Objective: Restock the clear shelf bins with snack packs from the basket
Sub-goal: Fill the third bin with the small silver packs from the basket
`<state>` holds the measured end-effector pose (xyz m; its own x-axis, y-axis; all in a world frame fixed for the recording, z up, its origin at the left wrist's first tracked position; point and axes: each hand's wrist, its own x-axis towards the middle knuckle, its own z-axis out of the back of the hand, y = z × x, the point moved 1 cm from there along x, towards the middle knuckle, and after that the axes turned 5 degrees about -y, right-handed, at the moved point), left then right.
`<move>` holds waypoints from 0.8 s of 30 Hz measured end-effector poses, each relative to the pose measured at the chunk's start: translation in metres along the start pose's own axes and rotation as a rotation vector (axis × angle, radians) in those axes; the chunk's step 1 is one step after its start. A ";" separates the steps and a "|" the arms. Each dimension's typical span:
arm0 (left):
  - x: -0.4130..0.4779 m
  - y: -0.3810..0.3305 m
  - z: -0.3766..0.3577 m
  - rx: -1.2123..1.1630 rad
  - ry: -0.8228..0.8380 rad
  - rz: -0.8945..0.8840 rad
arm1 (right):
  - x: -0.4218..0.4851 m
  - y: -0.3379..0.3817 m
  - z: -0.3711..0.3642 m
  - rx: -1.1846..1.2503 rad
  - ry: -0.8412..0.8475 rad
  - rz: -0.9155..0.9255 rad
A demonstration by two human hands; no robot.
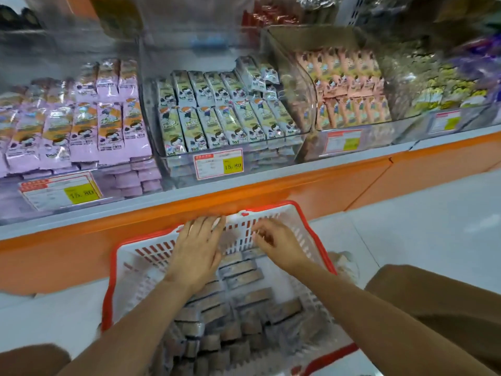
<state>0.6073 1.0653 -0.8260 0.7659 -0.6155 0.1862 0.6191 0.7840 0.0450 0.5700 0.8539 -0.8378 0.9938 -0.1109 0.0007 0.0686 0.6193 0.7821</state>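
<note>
Left hand (198, 252) flat, fingers released, over basket (108, 294), right hand (276, 246) fingers curled, grasp unclear, blurred snack packs (252, 297) beneath

A long white shelf with an orange front (352, 185) holds clear plastic bins (271, 158) at twelve o'clock. The pale floor (420, 226) holds a white plastic basket with a red rim (151, 256) at six o'clock.

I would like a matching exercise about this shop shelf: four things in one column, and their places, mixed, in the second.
1 lilac snack packs
2 pale green snack packs
3 peach snack packs
4 basket

a middle clear bin
b on the floor, before the shelf
c left clear bin
d third clear bin from the left

Pairs: 1-c, 2-a, 3-d, 4-b
</note>
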 end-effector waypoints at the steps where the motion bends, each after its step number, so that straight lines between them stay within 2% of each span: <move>1: -0.002 0.002 -0.007 0.006 0.025 0.016 | -0.001 -0.015 -0.010 -0.046 0.048 -0.055; 4: -0.007 0.009 -0.028 -0.001 0.112 0.066 | -0.008 -0.049 -0.034 -0.080 0.126 -0.184; 7: -0.009 0.011 -0.045 -0.005 0.119 0.080 | -0.017 -0.074 -0.050 -0.134 0.139 -0.256; 13: -0.008 0.013 -0.064 -0.031 -0.018 0.075 | -0.018 -0.109 -0.081 -0.140 0.212 -0.481; 17: -0.009 0.013 -0.073 -0.050 -0.114 0.075 | -0.019 -0.122 -0.099 -0.216 0.331 -0.485; 24: -0.007 0.012 -0.079 -0.073 -0.237 0.071 | -0.021 -0.125 -0.115 -0.152 0.255 -0.569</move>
<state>0.6229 1.0725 -0.9042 0.7512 -0.5159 0.4118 0.5827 0.8114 -0.0463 0.5510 0.8682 -1.0078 0.7869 -0.2782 -0.5508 0.5842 0.6234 0.5197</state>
